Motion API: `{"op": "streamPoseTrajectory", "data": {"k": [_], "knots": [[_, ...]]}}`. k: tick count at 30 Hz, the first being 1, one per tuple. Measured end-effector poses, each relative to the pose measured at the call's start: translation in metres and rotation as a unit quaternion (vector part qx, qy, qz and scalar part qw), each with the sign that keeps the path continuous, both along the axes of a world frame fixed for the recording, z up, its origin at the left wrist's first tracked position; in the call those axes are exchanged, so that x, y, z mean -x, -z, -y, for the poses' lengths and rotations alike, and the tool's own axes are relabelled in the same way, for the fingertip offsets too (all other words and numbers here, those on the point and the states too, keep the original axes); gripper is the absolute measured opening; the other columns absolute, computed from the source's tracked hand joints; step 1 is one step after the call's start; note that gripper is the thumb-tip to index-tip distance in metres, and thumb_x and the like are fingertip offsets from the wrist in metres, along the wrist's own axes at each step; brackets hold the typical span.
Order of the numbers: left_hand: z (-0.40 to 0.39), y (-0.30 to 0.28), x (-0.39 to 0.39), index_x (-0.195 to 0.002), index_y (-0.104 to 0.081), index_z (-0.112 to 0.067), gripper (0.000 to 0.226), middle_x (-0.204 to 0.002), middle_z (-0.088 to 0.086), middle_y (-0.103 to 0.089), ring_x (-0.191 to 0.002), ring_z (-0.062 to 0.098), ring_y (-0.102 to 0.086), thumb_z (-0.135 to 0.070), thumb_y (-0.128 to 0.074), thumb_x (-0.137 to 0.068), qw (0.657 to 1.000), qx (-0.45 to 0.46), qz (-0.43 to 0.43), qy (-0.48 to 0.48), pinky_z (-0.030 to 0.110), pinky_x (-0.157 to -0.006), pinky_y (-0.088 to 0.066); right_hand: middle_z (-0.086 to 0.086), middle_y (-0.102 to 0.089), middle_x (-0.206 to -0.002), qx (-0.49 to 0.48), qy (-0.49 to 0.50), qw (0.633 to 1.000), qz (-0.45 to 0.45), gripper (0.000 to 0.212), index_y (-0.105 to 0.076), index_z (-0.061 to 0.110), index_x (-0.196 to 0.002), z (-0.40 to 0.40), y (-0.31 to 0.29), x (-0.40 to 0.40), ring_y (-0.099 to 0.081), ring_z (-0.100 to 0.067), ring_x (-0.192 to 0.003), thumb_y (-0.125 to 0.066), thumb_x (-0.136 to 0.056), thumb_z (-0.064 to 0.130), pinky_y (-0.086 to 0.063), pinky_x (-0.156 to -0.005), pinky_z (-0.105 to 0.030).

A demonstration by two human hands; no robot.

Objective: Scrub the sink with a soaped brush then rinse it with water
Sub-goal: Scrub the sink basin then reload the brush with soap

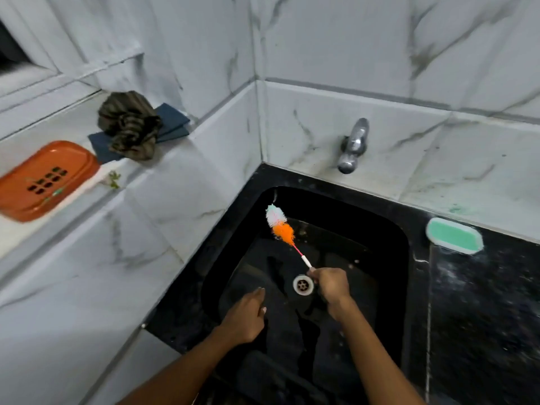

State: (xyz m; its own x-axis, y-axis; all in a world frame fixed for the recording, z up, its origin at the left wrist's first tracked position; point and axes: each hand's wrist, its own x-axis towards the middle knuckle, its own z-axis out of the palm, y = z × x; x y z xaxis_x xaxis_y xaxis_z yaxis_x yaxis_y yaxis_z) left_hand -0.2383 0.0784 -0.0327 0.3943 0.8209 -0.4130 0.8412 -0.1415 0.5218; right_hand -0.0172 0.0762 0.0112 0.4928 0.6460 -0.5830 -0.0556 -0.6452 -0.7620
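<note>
A black sink point(388, 229) sits in a black counter, with a white drain point(303, 284) at its bottom. My right hand point(331, 286) grips the thin handle of a bottle brush point(280, 223) with white and orange bristles. The bristle head points up and left against the sink's far-left wall. My left hand point(247, 315) hovers over the sink's left side with fingers straight and holds nothing. A chrome tap point(353, 146) juts from the marble wall above the sink; no water shows from it.
A green soap bar in a white dish point(454, 239) lies on the counter right of the sink. On the left marble ledge are an orange soap dish point(43, 179), a crumpled dark cloth point(130, 124) and blue folded pads point(172, 121).
</note>
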Motion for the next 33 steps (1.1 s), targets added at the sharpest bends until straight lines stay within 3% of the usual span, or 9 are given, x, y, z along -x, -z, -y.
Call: {"op": "streamPoseTrajectory", "data": {"k": [4, 7, 11, 13, 17, 23, 27, 31, 33], "knots": [[-0.009, 0.005, 0.043, -0.157, -0.026, -0.009, 0.059, -0.163, 0.008, -0.028, -0.150, 0.020, -0.026, -0.022, -0.042, -0.101, 1.000, 0.010, -0.014, -0.013, 0.023, -0.121, -0.019, -0.001, -0.049, -0.056, 0.007, -0.009, 0.996, -0.085, 0.013, -0.073, 0.005, -0.083, -0.028, 0.009, 0.065, -0.039, -0.013, -0.047, -0.065, -0.083, 0.015, -0.028, -0.042, -0.026], [-0.020, 0.001, 0.053, -0.152, -0.036, -0.012, 0.057, -0.156, 0.006, -0.040, -0.145, 0.022, -0.036, -0.022, -0.041, -0.096, 1.000, 0.011, 0.002, -0.003, 0.029, -0.119, -0.029, 0.001, -0.048, -0.053, -0.001, -0.008, 0.993, -0.122, 0.016, -0.072, 0.008, -0.077, -0.045, 0.013, 0.117, -0.036, -0.012, -0.041, -0.058, -0.084, 0.007, -0.024, -0.036, -0.021], [-0.027, -0.004, 0.056, -0.129, -0.057, -0.017, 0.050, -0.130, 0.001, -0.061, -0.120, 0.018, -0.059, -0.015, -0.040, -0.082, 0.998, 0.004, 0.054, -0.015, 0.035, -0.099, -0.049, -0.006, -0.063, -0.059, -0.029, -0.053, 0.998, -0.030, 0.024, -0.070, 0.004, -0.069, -0.039, 0.014, 0.162, -0.052, -0.016, -0.049, -0.051, -0.083, 0.008, -0.038, -0.043, -0.022], [-0.026, 0.000, 0.056, -0.138, -0.052, -0.017, 0.055, -0.140, 0.001, -0.056, -0.130, 0.016, -0.053, -0.015, -0.042, -0.084, 0.998, 0.002, 0.060, -0.022, 0.033, -0.108, -0.043, -0.006, -0.066, -0.060, -0.035, -0.097, 0.994, 0.032, 0.029, -0.065, 0.003, -0.068, -0.026, 0.011, 0.162, -0.055, -0.010, -0.047, -0.049, -0.090, 0.013, -0.042, -0.047, -0.022], [-0.023, 0.002, 0.052, -0.154, -0.034, -0.010, 0.060, -0.159, 0.007, -0.035, -0.148, 0.019, -0.031, -0.017, -0.043, -0.095, 0.998, -0.001, 0.029, -0.056, 0.024, -0.119, -0.022, 0.001, -0.055, -0.053, -0.049, -0.139, 0.977, 0.151, 0.037, -0.051, 0.012, -0.059, -0.012, 0.012, 0.149, -0.044, -0.005, -0.041, -0.049, -0.095, 0.018, -0.032, -0.042, -0.019], [-0.026, 0.011, 0.050, -0.155, -0.030, -0.005, 0.063, -0.160, 0.011, -0.033, -0.148, 0.021, -0.031, -0.014, -0.042, -0.094, 0.996, -0.003, 0.025, -0.085, 0.022, -0.119, -0.022, -0.006, -0.059, -0.063, -0.076, -0.146, 0.958, 0.236, 0.025, -0.055, 0.017, -0.075, -0.037, 0.016, 0.118, -0.051, -0.021, -0.053, -0.047, -0.097, 0.024, -0.039, -0.050, -0.035], [-0.029, 0.008, 0.047, -0.154, -0.031, -0.002, 0.057, -0.160, 0.013, -0.033, -0.148, 0.023, -0.031, -0.009, -0.043, -0.098, 0.992, 0.003, 0.034, -0.119, 0.021, -0.119, -0.019, -0.013, -0.065, -0.081, -0.044, -0.231, 0.918, 0.321, 0.025, -0.062, 0.010, -0.091, -0.049, 0.015, 0.095, -0.060, -0.035, -0.077, -0.044, -0.099, 0.026, -0.034, -0.059, -0.030], [-0.030, 0.007, 0.046, -0.152, -0.034, -0.002, 0.056, -0.159, 0.014, -0.034, -0.147, 0.024, -0.032, -0.011, -0.046, -0.098, 0.987, 0.002, 0.037, -0.159, 0.023, -0.119, -0.020, -0.009, -0.054, -0.072, -0.040, -0.356, 0.866, 0.349, 0.021, -0.054, 0.010, -0.095, -0.022, 0.023, 0.079, -0.054, -0.031, -0.075, -0.039, -0.100, 0.023, -0.041, -0.059, -0.036], [-0.031, 0.007, 0.045, -0.153, -0.033, -0.002, 0.056, -0.160, 0.014, -0.033, -0.147, 0.026, -0.032, -0.010, -0.045, -0.099, 0.984, 0.008, 0.040, -0.172, 0.023, -0.118, -0.020, -0.011, -0.057, -0.078, -0.024, -0.377, 0.844, 0.382, 0.018, -0.053, 0.013, -0.099, -0.030, 0.025, 0.056, -0.058, -0.035, -0.079, -0.039, -0.099, 0.025, -0.047, -0.063, -0.039]]}}
